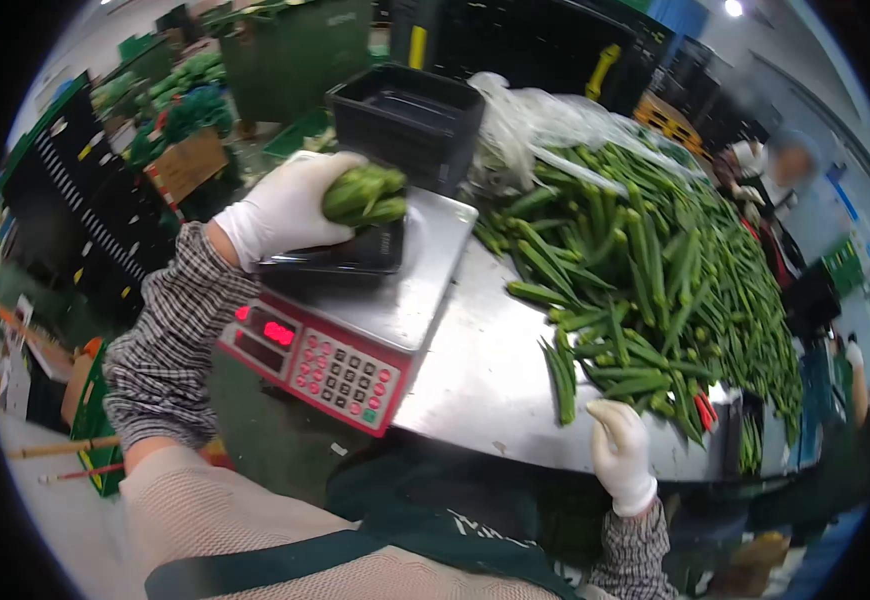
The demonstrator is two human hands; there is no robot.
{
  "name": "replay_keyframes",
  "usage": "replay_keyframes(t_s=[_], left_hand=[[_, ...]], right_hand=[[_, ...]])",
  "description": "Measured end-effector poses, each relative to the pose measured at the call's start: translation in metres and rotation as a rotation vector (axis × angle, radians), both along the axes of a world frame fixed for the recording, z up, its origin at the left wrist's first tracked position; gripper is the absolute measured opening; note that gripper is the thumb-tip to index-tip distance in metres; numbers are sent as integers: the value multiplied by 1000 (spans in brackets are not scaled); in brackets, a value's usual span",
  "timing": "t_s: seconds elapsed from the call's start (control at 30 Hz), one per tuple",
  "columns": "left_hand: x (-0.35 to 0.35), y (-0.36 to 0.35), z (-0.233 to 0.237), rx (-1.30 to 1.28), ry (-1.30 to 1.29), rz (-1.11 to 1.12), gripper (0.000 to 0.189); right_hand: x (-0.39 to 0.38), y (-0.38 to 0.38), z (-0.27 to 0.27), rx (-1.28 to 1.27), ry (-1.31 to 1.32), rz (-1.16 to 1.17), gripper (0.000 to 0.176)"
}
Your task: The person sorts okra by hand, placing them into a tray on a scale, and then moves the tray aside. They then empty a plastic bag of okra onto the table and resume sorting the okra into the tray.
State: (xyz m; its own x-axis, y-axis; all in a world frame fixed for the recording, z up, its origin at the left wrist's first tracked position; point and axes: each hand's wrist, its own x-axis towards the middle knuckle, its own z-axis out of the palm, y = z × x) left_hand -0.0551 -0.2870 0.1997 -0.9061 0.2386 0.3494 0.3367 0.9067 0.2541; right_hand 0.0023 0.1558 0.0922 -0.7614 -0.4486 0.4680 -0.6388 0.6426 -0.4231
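Observation:
Gloved in white, my left hand (300,205) is closed round a bunch of green okra (365,197), above a black tray (355,255) on the steel pan of a red scale (345,370). The scale's red digits are lit but blurred. My right hand (620,450), also in a white glove, is at the table's front edge with its fingers bent together; nothing shows in it. Just beyond it a few okra pods (560,380) lie apart from the big okra heap (655,260) on the steel table (465,370).
Stacked black trays (407,115) stand behind the scale. Clear plastic (555,120) covers the heap's back. Red peppers (703,410) and a small black tray of okra (750,440) lie at the right. Other people (780,170) stand beyond the heap. Green bins (295,60) are behind.

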Motion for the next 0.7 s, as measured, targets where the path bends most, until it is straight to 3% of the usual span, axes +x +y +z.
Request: replay_keyframes(t_s=[0.07, 0.13, 0.23, 0.3, 0.33, 0.4, 0.47, 0.57, 0.6, 0.7], left_hand=[[-10, -6, -3, -43, -325, -2, 73], [-4, -7, 1, -14, -66, -55, 71], [32, 50, 32, 320, 108, -152, 63], [55, 90, 16, 461, 187, -260, 51], [67, 107, 5, 370, 235, -370, 49], [83, 143, -35, 629, 24, -543, 44], [85, 178, -79, 727, -66, -558, 36], [76, 225, -114, 483, 132, -498, 49], [75, 238, -118, 367, 206, -476, 52], [69, 255, -137, 288, 1, -478, 55]], right_hand=[[-8, -3, -2, 45, 23, -44, 21], [-14, -5, -12, 59, -72, -125, 21], [-24, -18, -23, 240, -155, -258, 27], [-27, -26, -32, 368, -172, -327, 32], [-29, -29, -37, 406, -173, -354, 35], [-30, -27, -43, 392, -169, -385, 36], [-27, -19, -45, 293, -158, -401, 34], [-8, -4, -22, 67, -157, -217, 32], [2, -6, -11, 3, -293, -135, 29], [18, -5, 15, -36, -392, 30, 23]])
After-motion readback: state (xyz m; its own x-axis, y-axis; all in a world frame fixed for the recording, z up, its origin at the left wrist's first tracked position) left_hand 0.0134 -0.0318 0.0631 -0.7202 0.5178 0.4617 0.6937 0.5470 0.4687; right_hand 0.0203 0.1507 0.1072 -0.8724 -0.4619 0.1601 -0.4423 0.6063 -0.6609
